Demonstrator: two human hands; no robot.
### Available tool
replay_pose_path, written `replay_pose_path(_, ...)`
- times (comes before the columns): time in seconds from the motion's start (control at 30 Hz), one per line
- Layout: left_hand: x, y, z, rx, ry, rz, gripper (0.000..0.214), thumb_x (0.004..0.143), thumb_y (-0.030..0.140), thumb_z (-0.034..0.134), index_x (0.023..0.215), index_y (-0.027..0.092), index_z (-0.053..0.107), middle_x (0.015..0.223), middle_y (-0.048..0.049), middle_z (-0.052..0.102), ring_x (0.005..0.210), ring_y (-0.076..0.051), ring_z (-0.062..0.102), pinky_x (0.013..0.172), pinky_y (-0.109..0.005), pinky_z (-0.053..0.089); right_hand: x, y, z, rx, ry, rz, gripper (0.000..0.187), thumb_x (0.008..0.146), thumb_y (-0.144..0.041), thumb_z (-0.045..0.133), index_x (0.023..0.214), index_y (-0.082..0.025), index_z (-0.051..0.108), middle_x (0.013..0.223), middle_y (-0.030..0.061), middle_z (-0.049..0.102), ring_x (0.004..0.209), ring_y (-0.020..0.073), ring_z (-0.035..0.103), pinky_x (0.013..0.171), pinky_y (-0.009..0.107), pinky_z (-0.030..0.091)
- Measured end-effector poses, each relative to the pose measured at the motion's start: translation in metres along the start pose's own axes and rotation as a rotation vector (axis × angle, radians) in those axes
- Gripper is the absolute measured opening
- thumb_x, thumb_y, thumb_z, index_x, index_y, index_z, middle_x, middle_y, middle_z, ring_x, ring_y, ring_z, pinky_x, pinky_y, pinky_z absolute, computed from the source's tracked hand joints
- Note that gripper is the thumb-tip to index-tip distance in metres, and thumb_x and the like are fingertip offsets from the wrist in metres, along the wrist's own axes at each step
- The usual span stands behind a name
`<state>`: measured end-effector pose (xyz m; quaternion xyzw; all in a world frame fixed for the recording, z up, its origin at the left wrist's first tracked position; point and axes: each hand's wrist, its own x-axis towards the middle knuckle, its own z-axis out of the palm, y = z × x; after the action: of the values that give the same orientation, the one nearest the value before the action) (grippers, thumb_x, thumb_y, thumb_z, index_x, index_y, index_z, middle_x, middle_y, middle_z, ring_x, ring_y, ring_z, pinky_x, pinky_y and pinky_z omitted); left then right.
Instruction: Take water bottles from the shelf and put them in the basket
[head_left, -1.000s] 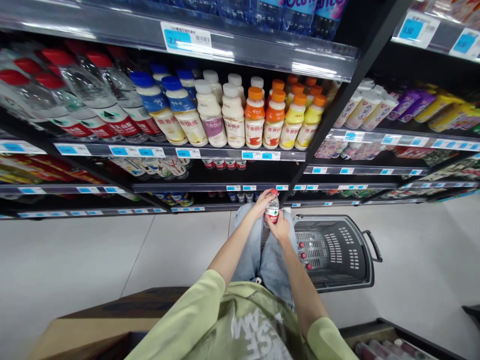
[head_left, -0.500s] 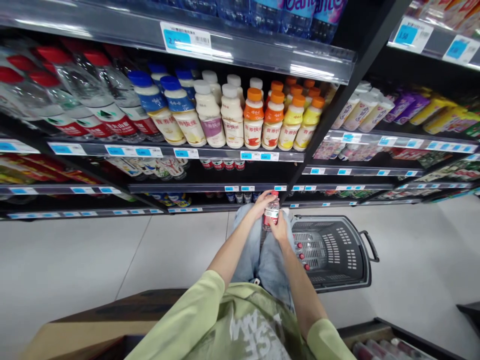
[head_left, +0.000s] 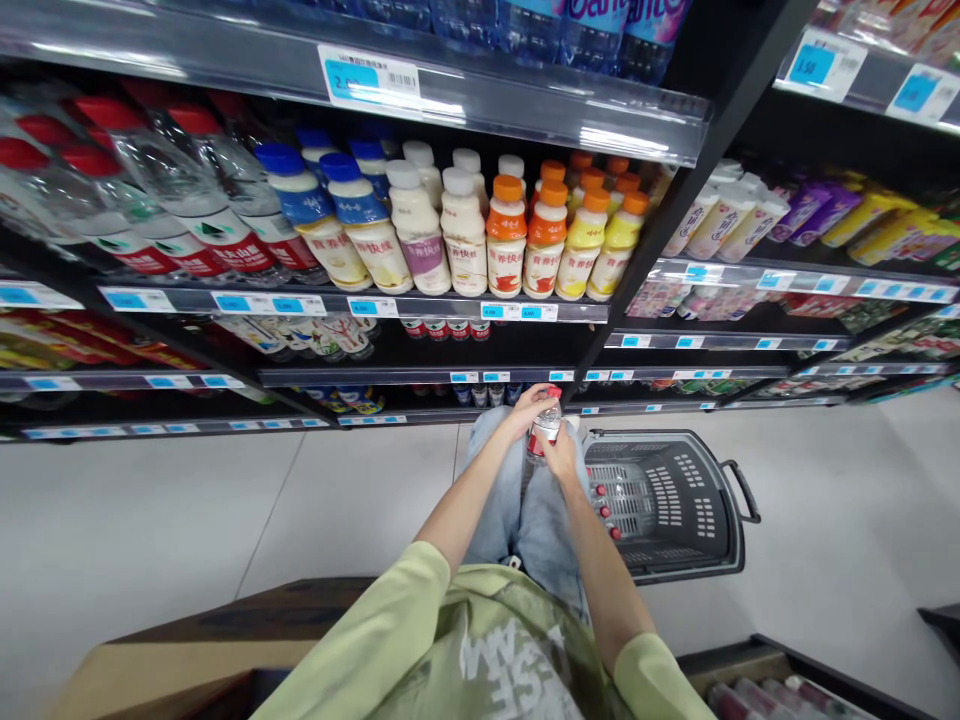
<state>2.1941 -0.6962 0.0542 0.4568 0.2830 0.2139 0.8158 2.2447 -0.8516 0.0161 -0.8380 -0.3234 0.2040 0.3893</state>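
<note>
A small clear water bottle [head_left: 550,424] with a red cap and a red-and-white label is held in front of my knees, tilted slightly. The fingers of my left hand [head_left: 532,408] close around its upper part, close to the cap. Lower down, my right hand [head_left: 559,455] grips the bottle from the right side. Just right of my legs, a grey shopping basket [head_left: 686,510] holds several red-capped bottles [head_left: 604,511] lying in it.
Ahead, shelves carry milk drink bottles [head_left: 463,240] and large red-capped water bottles [head_left: 217,225]. Price tags line the shelf edges [head_left: 420,378]. A cardboard box [head_left: 172,670] is behind on the left, and a crate of bottles [head_left: 765,695] at lower right. Pale tiled floor [head_left: 360,490] surrounds me.
The bottle has tilted a little more to the right, and my left hand has shifted slightly right with its upper end. My right hand keeps its hold; the basket stays put.
</note>
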Motion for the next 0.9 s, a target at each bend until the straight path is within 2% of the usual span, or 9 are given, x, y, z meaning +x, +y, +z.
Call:
replay_pose_path(0.2, -0.002, 0.002, 0.002, -0.077, -0.065, 0.006, 0.06, 0.076, 0.027, 0.107, 0.128, 0.016, 0.078, 0.123, -0.0147, 0.085, 0.115, -0.028, 0.082, 0.114, -0.047, 0.06, 0.001, -0.001, -0.005, 0.062, -0.046, 0.029, 0.058, 0.1, -0.063, 0.061, 0.137, -0.021, 0.073, 0.122, 0.017, 0.084, 0.12, 0.0383, 0.08, 0.104, 0.046, 0.061)
replay_pose_path(0.43, -0.003, 0.001, 0.001, 0.052, -0.071, 0.03, 0.059, 0.077, 0.024, 0.104, 0.13, 0.017, 0.078, 0.124, -0.014, 0.084, 0.122, -0.029, 0.079, 0.119, -0.051, 0.057, 0.002, -0.002, -0.005, 0.132, -0.059, 0.042, 0.064, 0.098, -0.066, 0.066, 0.144, -0.022, 0.066, 0.125, 0.0162, 0.084, 0.116, 0.0371, 0.082, 0.101, 0.044, 0.062)
replay_pose_path(0.6, -0.005, 0.001, 0.003, 0.081, -0.084, 0.046, 0.058, 0.077, 0.025, 0.106, 0.127, 0.018, 0.078, 0.119, -0.0127, 0.084, 0.118, -0.028, 0.079, 0.118, -0.05, 0.058, 0.003, -0.005, -0.004, 0.231, -0.009, 0.05, 0.066, 0.094, -0.06, 0.073, 0.148, -0.023, 0.063, 0.133, 0.0156, 0.083, 0.123, 0.0349, 0.081, 0.105, 0.044, 0.061)
replay_pose_path(0.8, -0.007, 0.001, 0.01, 0.032, -0.095, -0.013, 0.056, 0.077, 0.026, 0.106, 0.127, 0.018, 0.08, 0.117, -0.0117, 0.084, 0.108, -0.025, 0.08, 0.114, -0.047, 0.059, 0.003, -0.011, -0.008, 0.351, 0.04, 0.036, 0.052, 0.096, -0.055, 0.067, 0.138, -0.024, 0.064, 0.138, 0.0163, 0.08, 0.129, 0.0341, 0.077, 0.114, 0.049, 0.058)
replay_pose_path(0.9, -0.008, 0.001, 0.015, 0.052, -0.079, -0.023, 0.054, 0.079, 0.024, 0.104, 0.127, 0.018, 0.082, 0.114, -0.0105, 0.084, 0.106, -0.024, 0.079, 0.115, -0.046, 0.059, 0.003, -0.013, -0.011, 0.322, 0.033, 0.043, 0.052, 0.099, -0.055, 0.061, 0.139, -0.021, 0.063, 0.14, 0.0187, 0.078, 0.129, 0.0331, 0.076, 0.117, 0.048, 0.056)
